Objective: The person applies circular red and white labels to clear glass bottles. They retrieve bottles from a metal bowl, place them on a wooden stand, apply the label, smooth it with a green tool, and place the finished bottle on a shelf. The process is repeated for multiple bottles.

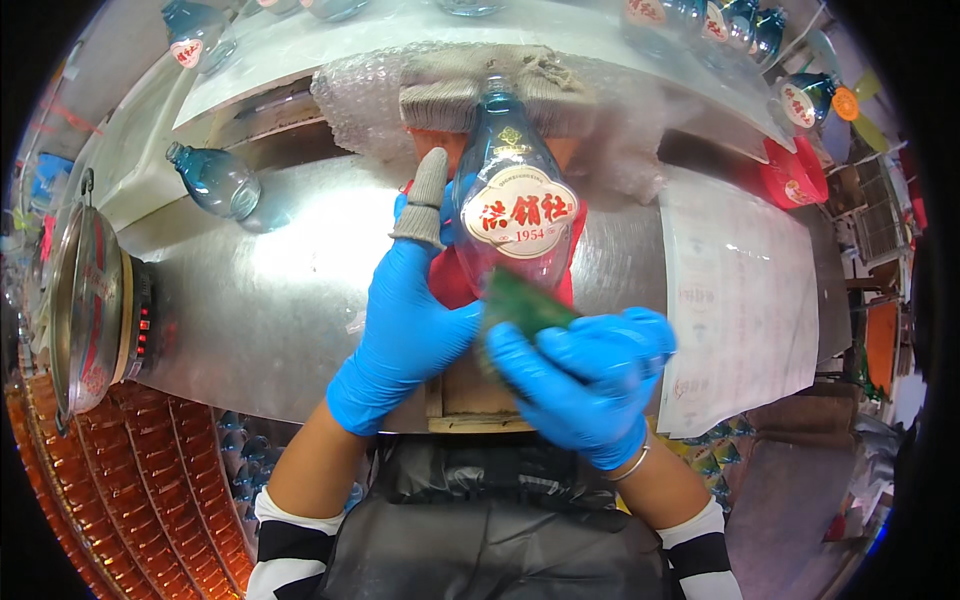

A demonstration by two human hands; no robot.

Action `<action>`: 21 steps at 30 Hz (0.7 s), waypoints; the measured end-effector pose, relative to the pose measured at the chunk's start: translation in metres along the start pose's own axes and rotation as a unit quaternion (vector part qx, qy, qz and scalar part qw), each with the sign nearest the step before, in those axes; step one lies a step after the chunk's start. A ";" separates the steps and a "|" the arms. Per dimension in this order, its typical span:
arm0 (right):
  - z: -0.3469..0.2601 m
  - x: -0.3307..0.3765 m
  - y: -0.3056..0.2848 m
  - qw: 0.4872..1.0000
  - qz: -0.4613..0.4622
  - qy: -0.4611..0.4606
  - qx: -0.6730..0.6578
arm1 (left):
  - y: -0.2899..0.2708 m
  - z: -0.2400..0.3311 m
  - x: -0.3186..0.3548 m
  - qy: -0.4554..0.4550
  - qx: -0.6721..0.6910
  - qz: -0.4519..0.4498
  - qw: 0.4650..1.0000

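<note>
A glass bottle, blue at the neck and clear lower down, lies in front of me with its neck pointing away. A white scalloped label with red lettering faces up on it. My left hand, in a blue glove with grey knit covers on one finger, steadies the bottle's left side; some of its fingers are hidden behind the glass. In my blue-gloved right hand is a green flat pad, blurred by motion, held at the bottle's base. Red cloth shows beneath the bottle.
The neck rests by a grey knit-padded block with bubble wrap around it. Another blue bottle lies left on the metal table. A round metal pan stands far left, a label sheet right, a red basket beyond.
</note>
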State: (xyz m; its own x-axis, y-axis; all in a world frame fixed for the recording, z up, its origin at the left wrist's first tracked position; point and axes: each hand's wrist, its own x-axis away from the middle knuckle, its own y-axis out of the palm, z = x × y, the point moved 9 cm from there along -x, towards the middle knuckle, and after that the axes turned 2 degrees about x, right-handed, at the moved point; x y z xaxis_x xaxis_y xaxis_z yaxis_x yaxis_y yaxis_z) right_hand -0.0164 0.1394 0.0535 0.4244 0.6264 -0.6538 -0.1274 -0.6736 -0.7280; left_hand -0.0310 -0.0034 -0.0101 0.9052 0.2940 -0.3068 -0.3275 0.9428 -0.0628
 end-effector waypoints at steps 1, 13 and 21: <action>-0.007 0.002 0.002 1.000 0.022 -0.015 -0.006 | 0.001 -0.002 0.001 -0.025 0.035 0.019 0.999; 0.010 0.000 -0.016 0.998 0.021 -0.036 -0.037 | -0.010 0.002 0.002 -0.001 -0.117 0.007 0.993; 0.052 0.005 -0.017 0.992 -0.022 -0.125 -0.025 | -0.012 -0.009 -0.006 -0.019 -0.098 -0.078 0.992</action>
State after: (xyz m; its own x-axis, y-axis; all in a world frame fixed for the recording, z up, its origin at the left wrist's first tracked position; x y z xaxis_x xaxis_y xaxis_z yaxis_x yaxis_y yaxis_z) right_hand -0.0587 0.1743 0.0520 0.1918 0.7290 -0.6570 -0.0674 -0.6581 -0.7499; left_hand -0.0353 -0.0176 -0.0158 0.9575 0.1554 -0.2432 -0.2250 0.9295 -0.2922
